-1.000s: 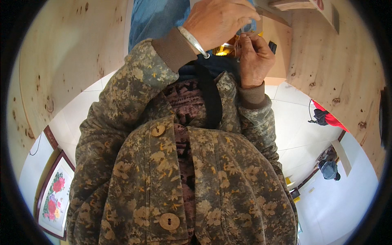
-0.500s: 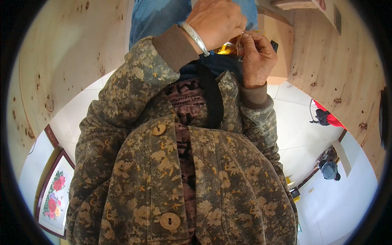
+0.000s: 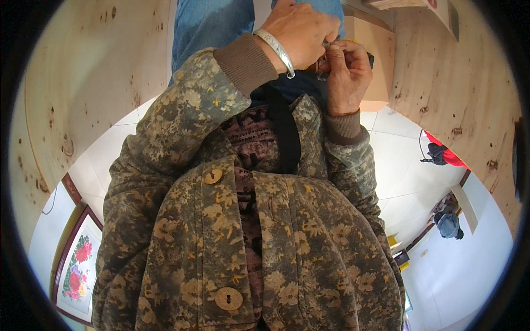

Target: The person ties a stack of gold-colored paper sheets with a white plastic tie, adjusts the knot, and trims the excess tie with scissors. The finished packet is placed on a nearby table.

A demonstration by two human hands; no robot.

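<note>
My left hand [image 3: 302,32], with a silver bangle [image 3: 274,49] on its wrist, is bent over toward the right, its fingers closed. My right hand [image 3: 349,74] meets it, thumb and forefinger pinched together. The fingertips of both hands come together at a tiny item, too small and covered to name. A thin, clear-looking strand or loop [image 3: 322,70] hangs below the right fingertips. Behind the hands, a small amber-coloured patch shows, mostly hidden by the left hand. Both hands are above my lap, in front of blue jeans [image 3: 212,27].
A cardboard box [image 3: 376,60] stands just beyond my right hand. Knotty wooden boards [image 3: 94,60] rise at left and right. Red and black items [image 3: 441,153] lie by the right board. A framed flower picture [image 3: 77,270] is at lower left, on the wall.
My left hand has shifted slightly right and down, closer to the right hand. The shiny golden thing beneath it is now mostly covered. The right hand keeps its pinch.
</note>
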